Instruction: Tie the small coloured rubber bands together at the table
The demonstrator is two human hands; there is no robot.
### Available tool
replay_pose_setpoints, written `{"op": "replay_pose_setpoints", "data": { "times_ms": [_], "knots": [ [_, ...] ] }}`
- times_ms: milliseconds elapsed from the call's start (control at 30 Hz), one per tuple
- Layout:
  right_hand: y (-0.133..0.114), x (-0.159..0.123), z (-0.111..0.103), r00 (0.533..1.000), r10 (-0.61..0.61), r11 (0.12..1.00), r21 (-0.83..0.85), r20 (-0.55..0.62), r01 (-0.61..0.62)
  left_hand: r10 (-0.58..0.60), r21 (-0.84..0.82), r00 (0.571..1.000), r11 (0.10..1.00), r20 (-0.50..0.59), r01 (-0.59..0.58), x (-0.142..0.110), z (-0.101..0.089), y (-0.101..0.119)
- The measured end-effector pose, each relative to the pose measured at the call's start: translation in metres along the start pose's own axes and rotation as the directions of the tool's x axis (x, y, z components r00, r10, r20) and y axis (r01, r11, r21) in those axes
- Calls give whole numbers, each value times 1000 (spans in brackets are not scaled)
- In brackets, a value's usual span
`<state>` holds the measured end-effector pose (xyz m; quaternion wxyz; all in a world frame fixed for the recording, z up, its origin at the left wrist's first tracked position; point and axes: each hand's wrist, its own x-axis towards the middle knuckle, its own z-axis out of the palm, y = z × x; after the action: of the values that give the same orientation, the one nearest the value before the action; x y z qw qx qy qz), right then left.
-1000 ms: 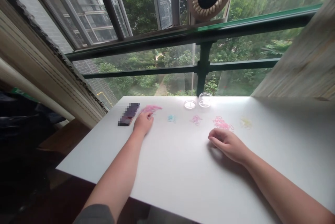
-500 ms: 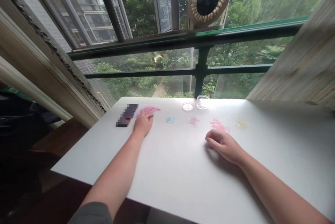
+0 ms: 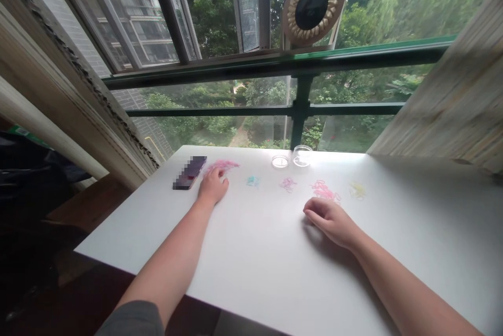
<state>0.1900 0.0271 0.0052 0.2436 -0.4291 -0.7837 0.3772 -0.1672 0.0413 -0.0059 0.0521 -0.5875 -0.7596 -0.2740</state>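
On the white table (image 3: 243, 241) lie loose piles of small coloured loops that look like rubber bands. My left hand (image 3: 212, 186) rests at the near edge of the larger pink pile (image 3: 228, 164), its fingers reaching onto the loops and the thumb apart. To the right come a turquoise pile (image 3: 252, 181), a purple pile (image 3: 288, 184), a second pink pile (image 3: 324, 190) and a yellow pile (image 3: 357, 190). Just in front of that second pink pile, my right hand (image 3: 330, 219) lies on its side with curled fingers. Its fingertips are hidden, so I cannot see whether anything is inside.
A phone (image 3: 190, 172) with a partly pixelated screen lies left of my left hand. At the back edge are a clear round container (image 3: 302, 156) and a shallow clear lid (image 3: 280, 162). Beyond stand a green railing (image 3: 220, 71) and a round fan (image 3: 312, 6); curtains hang at both sides.
The whole view has shifted slightly. My left fingers have moved a little over the pink pile; my right hand keeps its curled pose by the other pink pile.
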Motion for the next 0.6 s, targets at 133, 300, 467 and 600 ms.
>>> {"op": "replay_pose_setpoints", "data": {
  "times_ms": [133, 300, 467, 600],
  "knots": [
    [0, 0, 0, 1000, -4, 1000, -11, 20, 4, 13, -8, 1000, 1000, 13, -13, 2, 0, 0],
    [1, 0, -1, 1000, 5, 1000, -18, 23, -5, 20, -24, 1000, 1000, 22, -20, 2, -1, -1],
    [2, 1, 0, 1000, -5, 1000, -13, 20, 5, 11, -22, 1000, 1000, 11, -11, 2, -2, -1],
    [3, 2, 1, 1000, -13, 1000, -4, 10, 13, -1, -16, 1000, 1000, 1, 1, 2, -2, -1]
  ]
}}
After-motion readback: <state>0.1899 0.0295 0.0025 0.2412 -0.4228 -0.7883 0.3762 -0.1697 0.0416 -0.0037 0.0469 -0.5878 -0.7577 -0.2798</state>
